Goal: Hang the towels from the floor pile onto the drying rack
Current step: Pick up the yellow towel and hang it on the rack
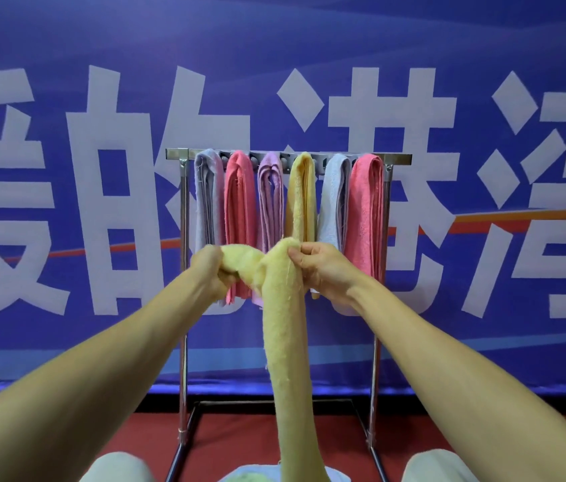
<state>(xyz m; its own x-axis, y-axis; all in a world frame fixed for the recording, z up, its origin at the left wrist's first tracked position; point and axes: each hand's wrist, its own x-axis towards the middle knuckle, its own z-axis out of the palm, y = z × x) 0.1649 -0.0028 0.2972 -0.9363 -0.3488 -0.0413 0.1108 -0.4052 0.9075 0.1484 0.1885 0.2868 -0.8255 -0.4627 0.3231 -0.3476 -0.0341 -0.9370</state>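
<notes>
A pale yellow towel point(283, 325) is stretched between my two hands in front of the rack, its long tail hanging down toward my lap. My left hand point(210, 269) is shut on its left end. My right hand point(323, 269) pinches the towel's top fold. The metal drying rack point(288, 156) stands behind, with several folded towels on its bar: grey, red, lilac, yellow, light blue and pink. A bit of the floor pile point(257, 474) shows at the bottom edge between my knees.
A blue banner point(66, 168) with large white characters covers the wall behind the rack. The rack's legs point(184, 394) stand on a red floor point(239, 433). My knees point(118, 467) are at the bottom of the view.
</notes>
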